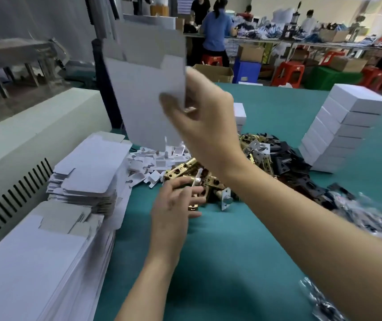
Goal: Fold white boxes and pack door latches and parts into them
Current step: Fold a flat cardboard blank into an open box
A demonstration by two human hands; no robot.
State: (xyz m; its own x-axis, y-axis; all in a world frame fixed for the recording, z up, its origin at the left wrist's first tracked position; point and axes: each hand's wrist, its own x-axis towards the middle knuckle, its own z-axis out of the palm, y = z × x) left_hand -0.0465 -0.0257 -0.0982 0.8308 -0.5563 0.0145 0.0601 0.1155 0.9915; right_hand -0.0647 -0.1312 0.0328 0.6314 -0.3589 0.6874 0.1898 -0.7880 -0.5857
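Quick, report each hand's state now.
Left hand: grips a gold-coloured metal door latch.
Right hand: pinches a flat, unfolded white cardboard box blank, held up.

The right hand [199,112] pinches a flat white box blank [148,89] upright above the green table [231,262]. The left hand [173,205] grips a brass latch [194,198] at the latch pile's [220,174] edge

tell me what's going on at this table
A person is packing door latches. The right hand holds a flat white box blank up in the air, not yet folded. The left hand grips a brass latch at the pile on the green table. Flat blanks are stacked on the left, closed boxes on the right.
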